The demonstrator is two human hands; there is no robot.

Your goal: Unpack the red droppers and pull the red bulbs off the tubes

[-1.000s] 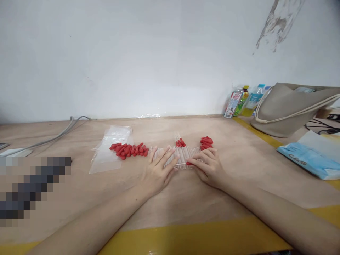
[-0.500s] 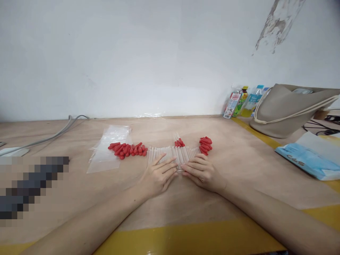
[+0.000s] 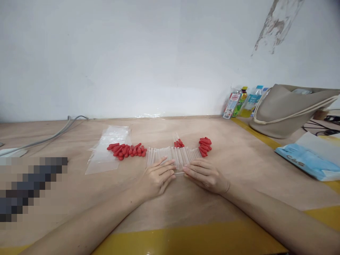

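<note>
Side by side on the table lies a row of clear thin tubes point(image 3: 171, 156), like dropper pipettes. My left hand point(image 3: 158, 177) rests on the near left part of the row, its fingers stretched out over the tubes. On the right part, my right hand point(image 3: 205, 175) lies with extended fingers, partly covering the tubes there. Red rubber bulbs point(image 3: 127, 150) form a heap left of the row, and a smaller pile of red bulbs point(image 3: 205, 146) sits at its right end. Just behind the tubes are several droppers with red bulbs point(image 3: 179, 143) fitted, tips pointing away.
Clear plastic bags point(image 3: 102, 161) lie under and beside the left bulbs. A grey cable point(image 3: 57, 134) runs along the left. To the right stand drink bottles point(image 3: 252, 102), a grey bag point(image 3: 284, 113) and a blue tissue pack point(image 3: 305, 161). Yellow tape point(image 3: 186, 237) lines the table's front edge.
My hands have moved slightly apart and a little toward me, still over the tubes. The bulbs and fitted droppers keep their places.
</note>
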